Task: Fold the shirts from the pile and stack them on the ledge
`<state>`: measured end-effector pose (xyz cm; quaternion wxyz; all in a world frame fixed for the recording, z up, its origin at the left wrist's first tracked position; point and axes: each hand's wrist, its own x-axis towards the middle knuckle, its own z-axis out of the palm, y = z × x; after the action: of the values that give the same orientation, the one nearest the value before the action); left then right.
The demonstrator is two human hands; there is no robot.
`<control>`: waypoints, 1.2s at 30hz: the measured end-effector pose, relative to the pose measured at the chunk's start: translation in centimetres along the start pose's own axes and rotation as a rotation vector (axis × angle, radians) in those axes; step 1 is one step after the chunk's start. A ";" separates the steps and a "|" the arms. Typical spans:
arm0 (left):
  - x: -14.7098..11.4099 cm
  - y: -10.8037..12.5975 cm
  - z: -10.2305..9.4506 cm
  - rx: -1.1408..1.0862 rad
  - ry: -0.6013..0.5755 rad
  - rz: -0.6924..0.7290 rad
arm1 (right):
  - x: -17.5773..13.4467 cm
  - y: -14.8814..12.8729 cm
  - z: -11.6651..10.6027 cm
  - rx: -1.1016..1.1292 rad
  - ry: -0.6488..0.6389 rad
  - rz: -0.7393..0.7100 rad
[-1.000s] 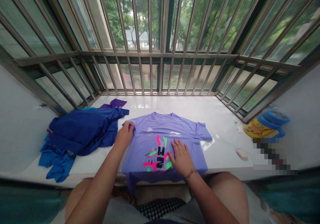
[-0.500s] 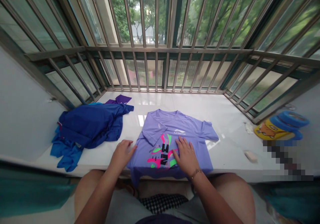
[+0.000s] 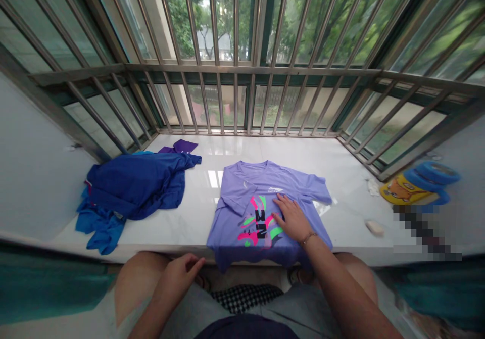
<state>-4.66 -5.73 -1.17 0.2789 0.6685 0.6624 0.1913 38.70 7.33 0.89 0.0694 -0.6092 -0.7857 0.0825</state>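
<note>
A lilac T-shirt (image 3: 235,218) lies front up on the white sill, its hem hanging over the near edge. Its left-side sleeve is folded inward over the chest, while the other stretches out to the right. Pink, green and black print covers its middle. My right hand (image 3: 291,218) rests flat on the shirt just right of the print, fingers spread and holding nothing. Off the shirt, below the sill edge and above my thigh, my left hand (image 3: 182,273) hangs with loosely bent fingers and a gap at the thumb; nothing shows in it.
Dark blue clothing (image 3: 140,185) is heaped at the left, with a brighter blue garment (image 3: 100,233) beneath and a purple piece (image 3: 185,146) behind. A yellow and blue bottle (image 3: 420,185) and a small beige block (image 3: 374,227) are at the right. Metal bars (image 3: 246,69) enclose the sill.
My left hand has come off the shirt's left edge and dropped toward me. The shirt's lower part and print have shifted right, with my right hand moving right and slightly away on it.
</note>
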 end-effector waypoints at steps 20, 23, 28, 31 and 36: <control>23.7 10.9 2.6 0.518 -0.006 0.220 | 5.5 0.5 -0.3 -0.095 -0.069 0.181; 25.8 10.9 2.2 0.510 0.004 0.202 | 8.0 0.9 -0.6 -0.087 -0.073 0.188; 29.0 11.1 1.9 0.507 0.021 0.172 | 12.1 1.6 -0.6 -0.086 -0.076 0.191; 30.7 11.0 1.7 0.509 0.028 0.160 | 14.4 2.2 -0.4 -0.083 -0.061 0.169; 33.3 11.1 1.4 0.507 0.046 0.121 | 18.1 3.4 -0.2 -0.082 -0.053 0.131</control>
<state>6.52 27.55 0.86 0.0753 0.7509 0.6541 0.0508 37.45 25.74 0.52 0.0179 -0.6593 -0.7483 0.0711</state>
